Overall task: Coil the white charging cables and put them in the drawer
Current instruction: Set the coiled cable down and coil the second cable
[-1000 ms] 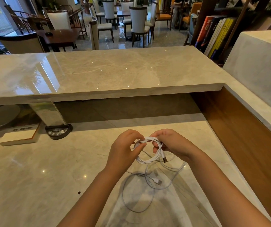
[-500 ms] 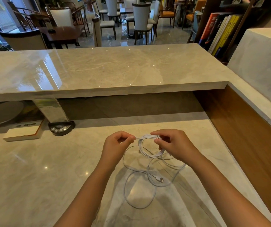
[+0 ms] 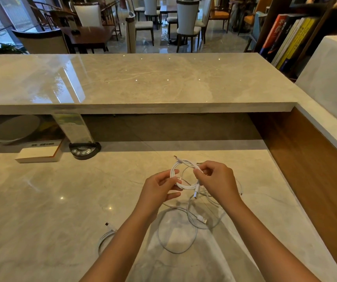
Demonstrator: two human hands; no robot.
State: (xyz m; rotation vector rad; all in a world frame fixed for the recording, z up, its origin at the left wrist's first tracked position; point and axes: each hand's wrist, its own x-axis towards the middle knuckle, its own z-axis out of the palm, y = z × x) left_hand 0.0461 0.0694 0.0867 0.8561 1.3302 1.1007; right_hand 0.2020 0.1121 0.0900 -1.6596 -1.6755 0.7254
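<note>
two hands: both raised just above the pale marble lower counter (image 3: 41, 200), working one cable between them.
left hand (image 3: 159, 190): thumb and curled fingers pinch the left side of a small coil of white charging cable (image 3: 183, 185); the lower fingers stretch out under the loops.
right hand (image 3: 217, 181): fingers curled, thumb and forefinger pinch the right side of the same coil near its top.
coil: several tight loops, roughly round, held clear of the counter between the two hands; one plug end sticks up and to the left at the top, another plug hangs down from the bottom right of the coil.
loose white cable (image 3: 175, 231): lies on the counter below the hands in wide slack loops, its usb plug (image 3: 202, 219) resting inside them; cannot tell whether it joins the held coil.
second white cable (image 3: 105, 238): on the counter near the left forearm, partly hidden by it, dark-tipped plug pointing up-left.
drawer: not in view.
surroundings: white rectangular box (image 3: 38, 154) and black round device with buttons (image 3: 84, 150) at the back left of the lower counter, under the raised marble ledge (image 3: 143, 82); wooden side panel (image 3: 316, 169) on the right; row of books (image 3: 285, 37) beyond it.
</note>
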